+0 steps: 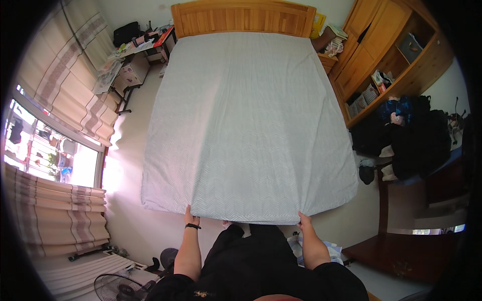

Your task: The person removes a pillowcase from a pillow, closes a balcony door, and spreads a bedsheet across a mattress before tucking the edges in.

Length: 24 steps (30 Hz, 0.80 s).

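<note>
A pale grey fitted sheet (248,131) with a zigzag pattern covers the mattress of a bed with a wooden headboard (244,19). At the foot end, my left hand (191,216) grips the sheet's edge left of the middle. My right hand (304,220) grips the same edge farther right. Creases run up the sheet from both hands. The fingers are partly hidden under the edge. A dark band is on my left wrist.
A desk (150,45) with items stands at the upper left, a nightstand (327,62) and wooden wardrobe (371,56) at the upper right. Dark clothes (418,143) are heaped at right. A fan (124,288) stands lower left, a dark red wooden cabinet (406,256) lower right.
</note>
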### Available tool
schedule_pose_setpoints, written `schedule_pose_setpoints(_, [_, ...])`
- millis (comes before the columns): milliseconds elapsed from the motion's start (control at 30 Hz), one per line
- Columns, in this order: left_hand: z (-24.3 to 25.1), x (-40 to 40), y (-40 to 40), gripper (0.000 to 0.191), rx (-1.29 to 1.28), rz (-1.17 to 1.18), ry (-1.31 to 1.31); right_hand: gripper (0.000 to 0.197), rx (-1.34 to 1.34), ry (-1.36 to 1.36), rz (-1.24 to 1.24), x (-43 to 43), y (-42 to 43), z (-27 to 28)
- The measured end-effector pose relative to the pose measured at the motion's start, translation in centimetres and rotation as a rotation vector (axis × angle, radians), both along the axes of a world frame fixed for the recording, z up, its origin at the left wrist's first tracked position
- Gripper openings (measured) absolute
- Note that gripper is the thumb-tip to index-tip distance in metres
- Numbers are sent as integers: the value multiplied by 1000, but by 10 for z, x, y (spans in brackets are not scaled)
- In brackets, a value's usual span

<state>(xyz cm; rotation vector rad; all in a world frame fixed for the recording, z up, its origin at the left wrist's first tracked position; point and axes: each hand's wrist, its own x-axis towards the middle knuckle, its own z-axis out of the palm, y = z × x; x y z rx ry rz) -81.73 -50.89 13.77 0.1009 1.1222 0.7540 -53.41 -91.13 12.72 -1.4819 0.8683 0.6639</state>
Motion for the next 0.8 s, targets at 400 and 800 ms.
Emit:
schedule_pose_setpoints(400, [20,-13,-16,34,65,108,242,35,-147,73,73,-6,-6,0])
schedule_pose_setpoints(800, [-31,-122,-4,20,440,-323,951,45,-202,-20,-178,-7,-27,-17])
